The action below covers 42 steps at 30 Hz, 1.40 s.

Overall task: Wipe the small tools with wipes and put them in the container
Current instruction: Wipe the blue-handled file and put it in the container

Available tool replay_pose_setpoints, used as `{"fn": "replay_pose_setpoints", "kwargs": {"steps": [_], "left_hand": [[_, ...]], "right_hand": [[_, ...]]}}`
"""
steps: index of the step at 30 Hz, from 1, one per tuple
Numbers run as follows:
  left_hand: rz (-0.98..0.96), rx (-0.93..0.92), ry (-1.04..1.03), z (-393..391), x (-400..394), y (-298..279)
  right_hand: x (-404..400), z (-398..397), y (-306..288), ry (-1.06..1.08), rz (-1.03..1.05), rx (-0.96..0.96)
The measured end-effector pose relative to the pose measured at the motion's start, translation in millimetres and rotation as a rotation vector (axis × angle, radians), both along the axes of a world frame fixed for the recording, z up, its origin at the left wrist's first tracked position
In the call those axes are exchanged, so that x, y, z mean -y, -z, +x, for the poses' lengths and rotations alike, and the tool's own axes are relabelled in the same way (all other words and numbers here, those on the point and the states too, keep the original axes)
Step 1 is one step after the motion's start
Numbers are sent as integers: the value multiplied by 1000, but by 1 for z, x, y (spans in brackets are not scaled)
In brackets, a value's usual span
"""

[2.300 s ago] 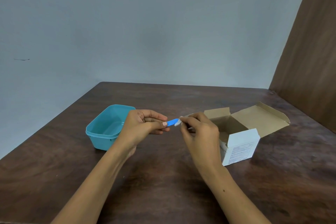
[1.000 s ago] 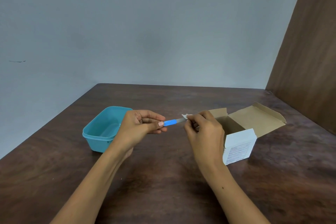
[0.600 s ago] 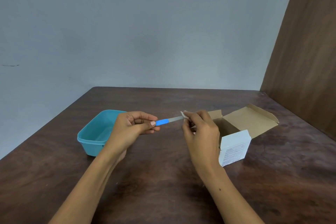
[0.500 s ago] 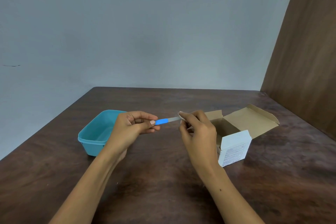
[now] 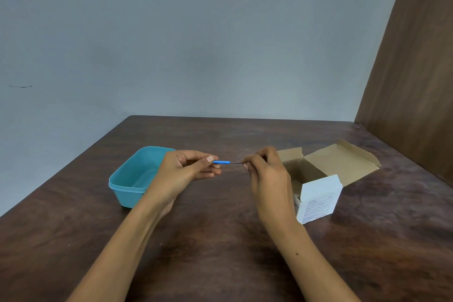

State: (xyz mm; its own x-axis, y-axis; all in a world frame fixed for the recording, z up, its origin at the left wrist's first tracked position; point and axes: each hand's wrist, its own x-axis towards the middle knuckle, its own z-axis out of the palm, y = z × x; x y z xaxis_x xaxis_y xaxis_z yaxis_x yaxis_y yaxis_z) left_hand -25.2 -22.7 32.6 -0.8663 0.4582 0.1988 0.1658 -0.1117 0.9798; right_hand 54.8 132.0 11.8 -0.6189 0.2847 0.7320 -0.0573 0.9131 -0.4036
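Progress: wiping seems under way; container on the desk looks empty, so nothing is stowed.
Tool: small blue-handled tool, held level in the air between both hands.
Left hand: fingers pinching the handle.
Right hand: fingers closed on the metal end; wipe hidden.
Box: open, right.

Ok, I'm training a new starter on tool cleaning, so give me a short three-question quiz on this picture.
1. True or false: the teal container has a lid on.
2. Which hand pinches the tool's blue handle?
A. left hand
B. right hand
3. Fill in: the cardboard box on the table has its flaps ____.

Key: 1 false; 2 A; 3 open.
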Motion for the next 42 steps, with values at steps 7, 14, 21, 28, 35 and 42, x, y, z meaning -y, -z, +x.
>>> {"fn": "replay_pose_setpoints", "kwargs": {"steps": [7, 14, 21, 28, 35, 42], "left_hand": [[-27, -84, -24, 2, -1, 0], [-33, -97, -86, 1, -1, -1], [53, -4, -176, -1, -1, -1], [92, 54, -118, 6, -8, 3], [70, 35, -38, 11, -11, 5], [83, 82, -47, 11, -10, 2]], "right_hand": [[0, -1, 1, 20, -51, -9], [0, -3, 2, 69, -130, 7], [-1, 2, -3, 108, -185, -181], [2, 0, -2, 22, -176, -209], [14, -3, 2, -82, -42, -152], [6, -2, 1, -22, -26, -176]]}}
